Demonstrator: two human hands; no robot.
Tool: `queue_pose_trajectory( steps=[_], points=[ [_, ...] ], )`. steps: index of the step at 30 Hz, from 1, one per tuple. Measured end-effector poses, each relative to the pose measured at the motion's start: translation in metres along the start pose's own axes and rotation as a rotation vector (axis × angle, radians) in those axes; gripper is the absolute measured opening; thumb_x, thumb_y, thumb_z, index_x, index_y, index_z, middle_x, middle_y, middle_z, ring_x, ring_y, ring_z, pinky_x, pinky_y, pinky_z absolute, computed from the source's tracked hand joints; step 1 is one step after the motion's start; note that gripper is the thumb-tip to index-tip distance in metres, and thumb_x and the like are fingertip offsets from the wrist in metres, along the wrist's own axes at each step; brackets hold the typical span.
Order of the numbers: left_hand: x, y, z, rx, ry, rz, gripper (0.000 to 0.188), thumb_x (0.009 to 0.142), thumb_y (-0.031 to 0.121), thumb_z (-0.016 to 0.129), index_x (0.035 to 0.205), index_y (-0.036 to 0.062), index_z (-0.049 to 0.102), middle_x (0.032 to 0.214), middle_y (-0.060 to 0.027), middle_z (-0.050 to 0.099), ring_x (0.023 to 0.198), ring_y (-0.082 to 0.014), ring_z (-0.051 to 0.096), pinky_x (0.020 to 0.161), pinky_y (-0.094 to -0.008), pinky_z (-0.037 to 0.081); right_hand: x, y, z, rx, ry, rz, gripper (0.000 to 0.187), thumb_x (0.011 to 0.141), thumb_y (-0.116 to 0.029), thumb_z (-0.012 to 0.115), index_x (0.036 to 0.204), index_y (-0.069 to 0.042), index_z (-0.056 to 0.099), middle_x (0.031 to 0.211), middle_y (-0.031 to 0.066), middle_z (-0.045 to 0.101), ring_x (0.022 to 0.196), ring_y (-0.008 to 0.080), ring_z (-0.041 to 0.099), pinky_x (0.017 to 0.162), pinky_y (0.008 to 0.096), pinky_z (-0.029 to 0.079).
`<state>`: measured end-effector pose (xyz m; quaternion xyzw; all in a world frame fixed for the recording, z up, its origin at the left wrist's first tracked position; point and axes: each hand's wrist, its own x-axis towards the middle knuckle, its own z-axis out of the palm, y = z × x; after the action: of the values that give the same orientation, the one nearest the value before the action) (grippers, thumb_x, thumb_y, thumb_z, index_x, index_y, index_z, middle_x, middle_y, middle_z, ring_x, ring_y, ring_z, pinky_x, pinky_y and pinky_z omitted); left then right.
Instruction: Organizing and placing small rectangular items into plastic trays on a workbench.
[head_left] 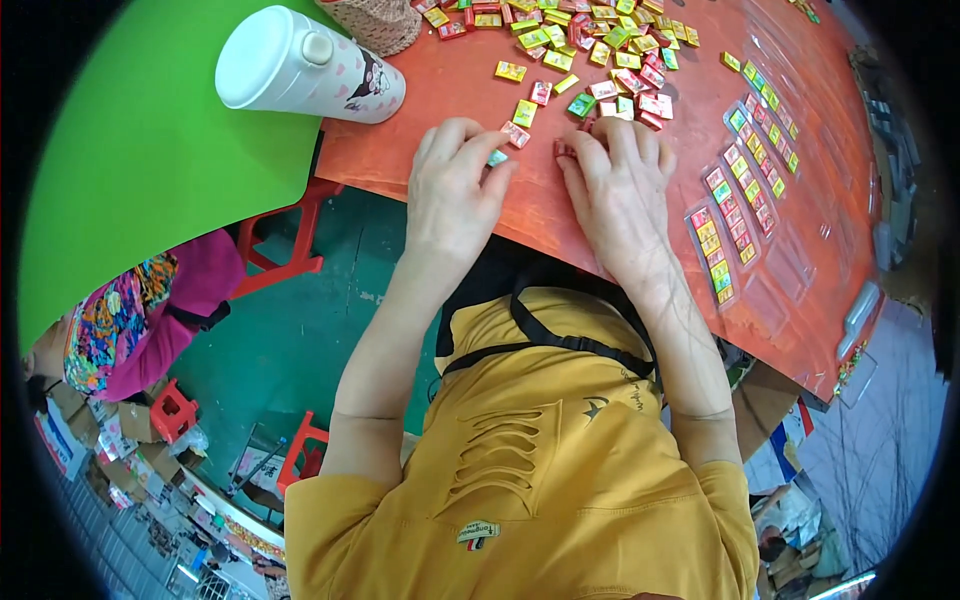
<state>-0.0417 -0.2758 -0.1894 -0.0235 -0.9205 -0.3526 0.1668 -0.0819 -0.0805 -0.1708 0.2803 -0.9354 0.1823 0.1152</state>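
Thumb and fingers of my left hand [450,190] close on a small green box [497,158] near the table's front edge. My right hand [622,195] pinches a small dark red box [564,149], partly covered by the fingers. Just beyond the left fingertips lie a pink-and-white small box [515,135] and a yellow one [524,113]. A loose heap of small red, yellow and green boxes [620,60] spreads past both hands. To the right, clear plastic trays [698,216] hold rows of the same little boxes.
A white lidded tumbler [270,60] stands left of my hands, beside a woven basket [380,22]. A green tabletop [130,110] adjoins the red table [550,210]. Another person in a magenta sleeve [170,345] sits at left, near red stools [290,240].
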Motion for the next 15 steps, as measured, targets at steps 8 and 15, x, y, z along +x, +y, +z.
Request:
queue_pose_trajectory(
  steps=[8,15],
  points=[
    [-0.003,0.003,0.006,-0.073,0.047,-0.064,0.03,0.082,0.017,0.086,0.107,0.0063,0.074,0.104,-0.0092,0.066,0.102,-0.0314,0.064,0.091,-0.0455,0.05,-0.013,0.0,-0.009,-0.076,0.088,0.104,0.027,0.091,-0.025,0.081,0.11,-0.01,0.069,0.111,0.009,0.063,0.108,0.0307,0.058,0.099,0.0476,0.039],
    [0.016,0.004,0.012,0.031,0.016,-0.111,0.019,0.084,0.011,0.08,0.101,0.0061,0.073,0.105,-0.0112,0.068,0.1,-0.0339,0.065,0.089,-0.0484,0.05,-0.017,-0.031,0.009,0.074,0.001,-0.025,0.034,0.087,-0.022,0.082,0.116,-0.011,0.07,0.111,0.008,0.063,0.109,0.0295,0.059,0.098,0.0474,0.039]
  ],
)
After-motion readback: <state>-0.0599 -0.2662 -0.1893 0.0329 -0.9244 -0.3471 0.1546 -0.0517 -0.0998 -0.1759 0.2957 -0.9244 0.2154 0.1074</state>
